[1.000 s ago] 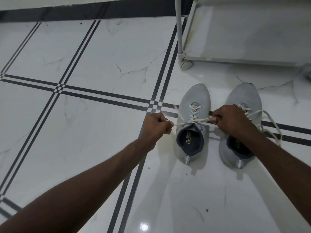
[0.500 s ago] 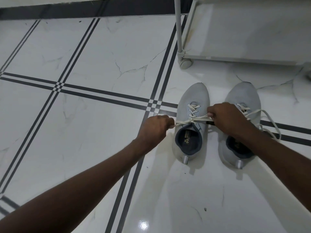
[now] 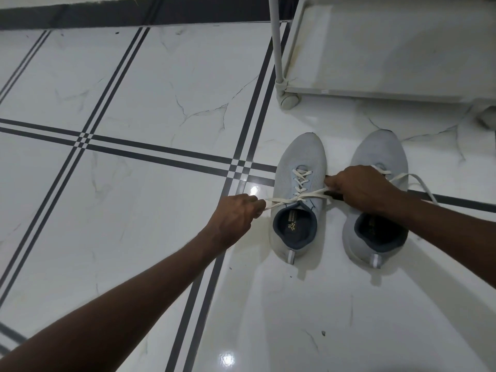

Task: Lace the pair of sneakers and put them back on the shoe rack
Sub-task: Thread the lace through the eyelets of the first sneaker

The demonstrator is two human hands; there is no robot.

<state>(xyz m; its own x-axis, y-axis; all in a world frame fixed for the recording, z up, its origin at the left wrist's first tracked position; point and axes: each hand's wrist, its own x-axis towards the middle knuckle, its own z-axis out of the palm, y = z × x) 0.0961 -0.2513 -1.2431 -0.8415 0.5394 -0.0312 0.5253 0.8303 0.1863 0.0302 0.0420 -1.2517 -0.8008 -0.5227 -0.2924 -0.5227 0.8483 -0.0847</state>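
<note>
Two light grey sneakers stand side by side on the floor, toes pointing away from me. The left sneaker has a cream lace crossed through its eyelets. Its two ends are pulled out sideways across the tongue. My left hand grips one lace end left of the shoe. My right hand grips the other end between the two shoes. The right sneaker is partly hidden by my right wrist, and its loose lace loops out to the right.
The white shoe rack stands just beyond the sneakers at the top right, with a post and a castor wheel at its near left corner. The floor is glossy white marble tile with dark stripe lines.
Both hands have kept hold of the lace ends and pulled them slightly further apart. The view has shifted a little; the sneakers have not moved.
</note>
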